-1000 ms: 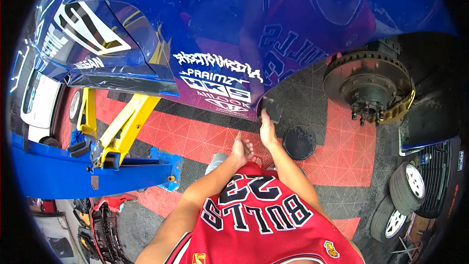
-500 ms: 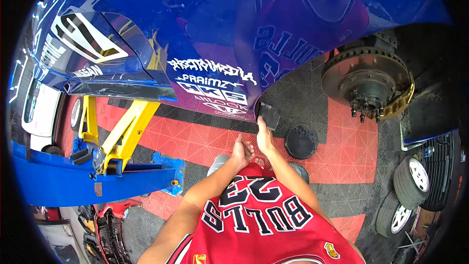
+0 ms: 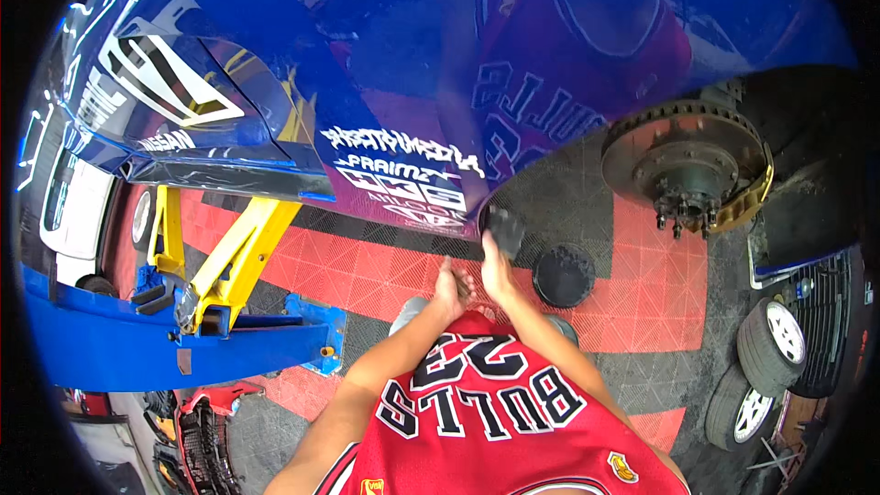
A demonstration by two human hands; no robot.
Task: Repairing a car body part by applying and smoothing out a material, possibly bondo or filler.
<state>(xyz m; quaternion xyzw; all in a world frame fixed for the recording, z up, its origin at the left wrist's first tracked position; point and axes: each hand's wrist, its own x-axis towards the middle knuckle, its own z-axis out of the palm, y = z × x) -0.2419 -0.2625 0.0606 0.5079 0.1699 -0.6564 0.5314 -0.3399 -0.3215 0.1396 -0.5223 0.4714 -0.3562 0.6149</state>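
Observation:
A dark, squarish flap (image 3: 505, 231) sits at the rear lower corner of the blue car's body panel (image 3: 412, 119), by the wheel opening. My right hand (image 3: 496, 269) grips its lower edge, thumb at the panel's corner; the flap looks smeared by motion. Just left of it, below the panel's bottom edge, my left hand (image 3: 451, 288) is half curled with the thumb up. Something small and dark shows between its fingers, too unclear to name. To the right hangs a bare brake disc (image 3: 686, 160) with a gold caliper (image 3: 747, 206) and protruding wheel studs.
A round black pad (image 3: 564, 276) lies on the red and grey tiled floor (image 3: 651, 312). Yellow lift arms (image 3: 240, 261) rise from a blue lift beam (image 3: 110, 335) at left. Two tyres with white rims (image 3: 772, 344) and a dark grille stand at right; red car parts (image 3: 206, 431) lie at lower left.
The flap in my right hand has shifted slightly and blurred. That hand sits a little lower; my left hand has barely moved. The whole view has tilted slightly.

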